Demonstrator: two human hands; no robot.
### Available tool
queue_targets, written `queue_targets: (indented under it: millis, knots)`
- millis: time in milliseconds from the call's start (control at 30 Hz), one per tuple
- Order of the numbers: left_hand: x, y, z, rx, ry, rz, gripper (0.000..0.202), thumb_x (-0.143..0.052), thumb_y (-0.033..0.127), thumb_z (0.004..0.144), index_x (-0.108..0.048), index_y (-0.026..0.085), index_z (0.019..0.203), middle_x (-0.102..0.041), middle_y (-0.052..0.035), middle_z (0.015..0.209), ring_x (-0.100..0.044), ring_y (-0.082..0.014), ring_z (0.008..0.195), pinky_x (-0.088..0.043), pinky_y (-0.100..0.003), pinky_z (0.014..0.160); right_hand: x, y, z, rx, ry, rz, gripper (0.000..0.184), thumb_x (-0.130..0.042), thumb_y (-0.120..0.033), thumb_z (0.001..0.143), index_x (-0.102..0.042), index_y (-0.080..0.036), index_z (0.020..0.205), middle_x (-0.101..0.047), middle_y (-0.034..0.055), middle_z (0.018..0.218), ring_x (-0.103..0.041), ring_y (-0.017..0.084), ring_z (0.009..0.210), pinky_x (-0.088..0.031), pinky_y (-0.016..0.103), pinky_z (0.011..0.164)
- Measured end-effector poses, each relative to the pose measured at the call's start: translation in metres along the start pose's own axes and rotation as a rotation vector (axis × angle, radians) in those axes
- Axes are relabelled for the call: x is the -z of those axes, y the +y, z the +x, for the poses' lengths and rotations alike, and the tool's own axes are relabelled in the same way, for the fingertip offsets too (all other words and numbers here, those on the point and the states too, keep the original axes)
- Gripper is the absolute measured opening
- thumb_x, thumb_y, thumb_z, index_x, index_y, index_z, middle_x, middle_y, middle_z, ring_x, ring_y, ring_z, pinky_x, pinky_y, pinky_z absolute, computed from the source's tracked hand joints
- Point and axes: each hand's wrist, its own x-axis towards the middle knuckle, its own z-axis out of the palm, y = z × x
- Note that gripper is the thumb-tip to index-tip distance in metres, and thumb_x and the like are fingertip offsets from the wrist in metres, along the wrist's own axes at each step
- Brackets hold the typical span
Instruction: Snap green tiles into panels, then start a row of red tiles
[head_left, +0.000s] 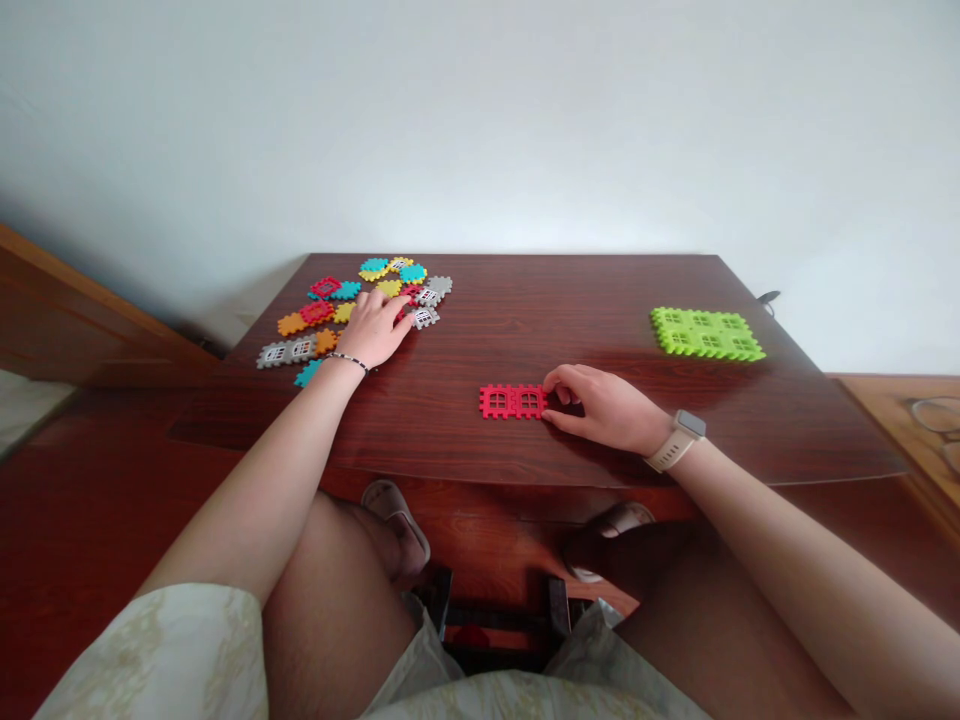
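Two red interlocking window tiles (pixel 513 402), joined side by side, lie flat on the table. My right hand (pixel 592 405) grips their right edge between thumb and fingers. Over on the left, my left hand (pixel 379 328) reaches into a loose pile of coloured interlocking tiles, fingers stretched out and apart. Its fingertips are at a red tile (pixel 412 293), partly covered by the hand. Close beside them lie a grey window tile (pixel 425 317) and another grey tile (pixel 439 286). Yellow tiles (pixel 388 288) sit just beyond the fingers.
A lime-green panel of joined window tiles (pixel 705 334) rests at the table's right. Orange tiles (pixel 292 324), blue tiles (pixel 308 374) and a grey window-tile strip (pixel 287 351) lie at the left. The dark wood table (pixel 525 300) stands against a pale wall.
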Motion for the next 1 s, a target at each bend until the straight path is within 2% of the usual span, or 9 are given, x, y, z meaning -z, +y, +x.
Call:
queue_targets:
  millis: [100,200,267,400,533,867,1000]
  knots:
    - [0.0,0.003,0.0,-0.012,0.007,-0.008,0.056,-0.05,0.051,0.11,-0.062,0.022,0.156,-0.058,-0.0196,0.152,-0.047,-0.0432,0.148,-0.038,-0.059,0.126,0.0,0.0,0.0,0.002,0.003,0.001,0.023,-0.07,-0.04,0.099,-0.062,-0.023,0.111,-0.067,0.0044,0.094,-0.063,0.023,0.082,-0.044,0.034,0.075]
    - [-0.001,0.005,0.003,-0.092,-0.04,-0.061,0.06,-0.046,0.048,0.112,-0.052,0.02,0.164,-0.047,-0.0159,0.171,-0.038,-0.0374,0.16,-0.029,-0.054,0.134,0.0,0.0,0.0,0.005,0.007,-0.005,0.023,-0.07,-0.04,0.099,-0.062,-0.023,0.111,-0.067,0.0043,0.094,-0.064,0.023,0.082,-0.044,0.034,0.074]
    - [-0.002,0.006,0.004,-0.105,-0.092,-0.098,0.062,-0.044,0.046,0.112,-0.045,0.02,0.168,-0.044,-0.0138,0.175,-0.037,-0.0333,0.163,-0.028,-0.051,0.136,0.0,-0.001,0.0,0.007,0.008,-0.01,0.023,-0.07,-0.041,0.1,-0.061,-0.023,0.111,-0.067,0.0043,0.094,-0.063,0.023,0.082,-0.044,0.034,0.074]
    - [0.001,0.009,0.002,-0.033,-0.131,-0.128,0.065,-0.042,0.049,0.112,-0.044,0.015,0.168,-0.049,-0.0167,0.172,-0.047,-0.0331,0.158,-0.034,-0.05,0.133,0.0,-0.001,0.0,0.003,0.002,-0.014,0.023,-0.069,-0.041,0.101,-0.061,-0.023,0.112,-0.067,0.0045,0.095,-0.063,0.023,0.082,-0.044,0.035,0.075]
    - [0.011,0.012,-0.008,-0.004,-0.15,-0.113,0.067,-0.045,0.047,0.111,-0.044,0.01,0.167,-0.053,-0.0196,0.168,-0.05,-0.035,0.155,-0.037,-0.049,0.132,0.0,-0.001,0.0,-0.002,-0.003,-0.006,0.023,-0.069,-0.041,0.1,-0.061,-0.023,0.112,-0.068,0.0047,0.095,-0.064,0.023,0.083,-0.045,0.035,0.076]
    - [0.036,0.024,-0.042,-0.026,-0.233,-0.015,0.068,-0.055,0.034,0.102,-0.042,0.019,0.167,-0.057,-0.0155,0.166,-0.057,-0.0372,0.15,-0.046,-0.052,0.126,0.001,0.002,-0.001,0.007,0.007,0.001,0.022,-0.071,-0.04,0.099,-0.061,-0.024,0.11,-0.07,0.005,0.095,-0.064,0.023,0.082,-0.045,0.035,0.074]
    - [0.041,0.028,-0.049,-0.026,-0.247,-0.011,0.069,-0.055,0.033,0.102,-0.04,0.016,0.168,-0.055,-0.0181,0.167,-0.057,-0.0382,0.15,-0.046,-0.053,0.126,0.002,0.001,-0.001,0.008,0.005,0.002,0.023,-0.071,-0.041,0.1,-0.061,-0.023,0.11,-0.069,0.0052,0.095,-0.065,0.024,0.084,-0.045,0.035,0.076]
